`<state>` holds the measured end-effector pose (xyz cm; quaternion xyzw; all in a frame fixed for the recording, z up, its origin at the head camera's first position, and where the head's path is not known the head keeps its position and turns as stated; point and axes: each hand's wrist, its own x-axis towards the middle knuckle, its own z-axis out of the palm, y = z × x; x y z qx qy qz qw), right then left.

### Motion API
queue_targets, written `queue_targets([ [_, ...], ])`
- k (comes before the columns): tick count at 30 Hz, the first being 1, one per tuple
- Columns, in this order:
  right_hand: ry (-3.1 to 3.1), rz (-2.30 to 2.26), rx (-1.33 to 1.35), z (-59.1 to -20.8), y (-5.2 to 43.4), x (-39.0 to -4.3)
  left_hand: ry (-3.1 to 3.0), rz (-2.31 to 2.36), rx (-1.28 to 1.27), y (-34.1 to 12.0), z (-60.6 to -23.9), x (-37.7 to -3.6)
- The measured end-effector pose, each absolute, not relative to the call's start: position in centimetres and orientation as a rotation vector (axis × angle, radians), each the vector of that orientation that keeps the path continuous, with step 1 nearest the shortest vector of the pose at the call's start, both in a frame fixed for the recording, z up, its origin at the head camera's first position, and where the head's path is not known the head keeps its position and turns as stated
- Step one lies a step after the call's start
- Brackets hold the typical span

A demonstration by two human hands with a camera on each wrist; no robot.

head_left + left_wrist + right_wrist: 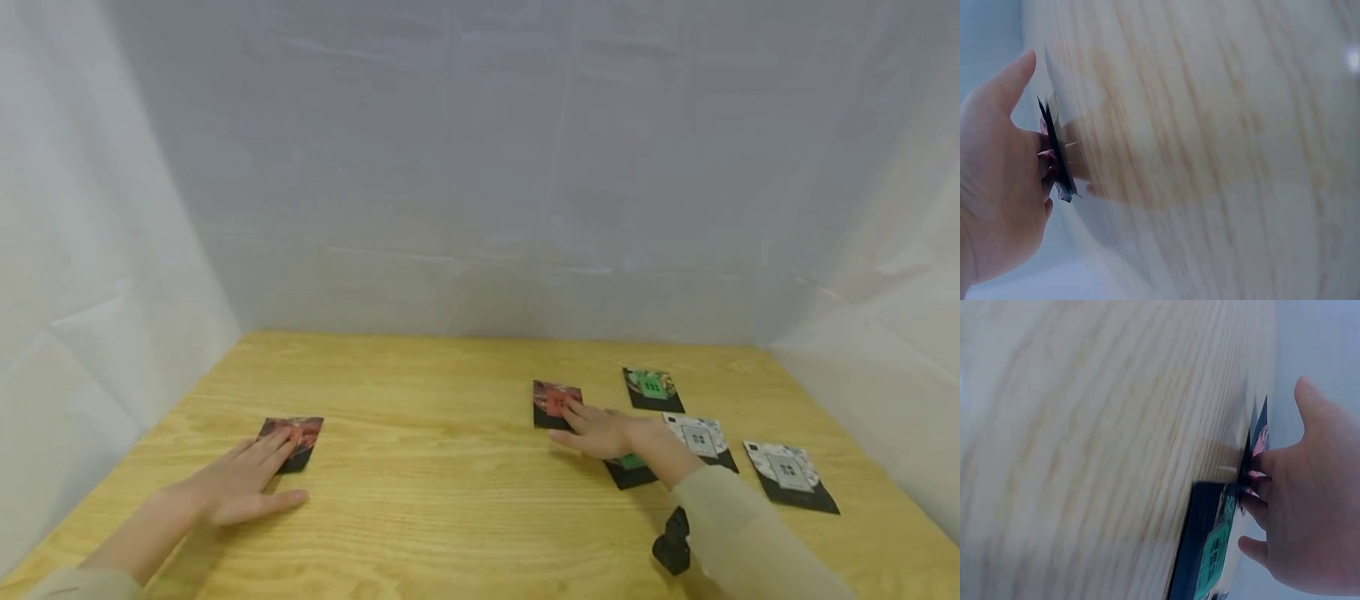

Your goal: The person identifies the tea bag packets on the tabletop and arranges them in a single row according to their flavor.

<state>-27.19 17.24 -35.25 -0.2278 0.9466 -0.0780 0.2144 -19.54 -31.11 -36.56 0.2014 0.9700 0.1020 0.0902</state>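
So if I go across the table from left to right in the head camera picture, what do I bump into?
Left hand → dark red packet under its fingers → red packet → right hand touching it → green packet → grey packet.

wooden table, six flat packets

Soft, even light fills the room, spread by the pale sheets all around, so the head view looks bright but a little washed and grainy. The wooden table carries only faint shadows under the hands. Straight lines bow toward that frame's edges. Both wrist views are smeared with blur, the wood grain streaked, and a small glare spot sits upper right in the left one.
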Motion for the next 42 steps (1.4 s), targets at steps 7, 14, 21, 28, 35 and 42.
queue_targets([
  [7,2.641,-0.141,-0.722,-35.2,16.0,-26.1,2.904,0.267,0.611,-31.2,-36.6,-19.6],
  [14,2.649,-0.079,-0.753,-35.3,14.5,-25.0,2.903,0.266,0.608,-31.1,-36.6,-19.5],
  [21,2.668,-0.027,-0.782,-35.3,13.0,-23.9,2.902,0.268,0.606,-31.1,-36.6,-19.3],
  [28,2.653,-0.062,-0.859,-35.2,11.8,-23.3,2.909,0.274,0.612,-31.3,-36.3,-19.1],
  [35,2.572,-0.009,-0.945,-35.3,10.9,-22.8,2.897,0.299,0.602,-31.2,-36.2,-18.6],
  [42,2.561,0.005,-1.022,-35.2,10.0,-22.6,2.933,0.288,0.629,-30.8,-36.3,-18.7],
])
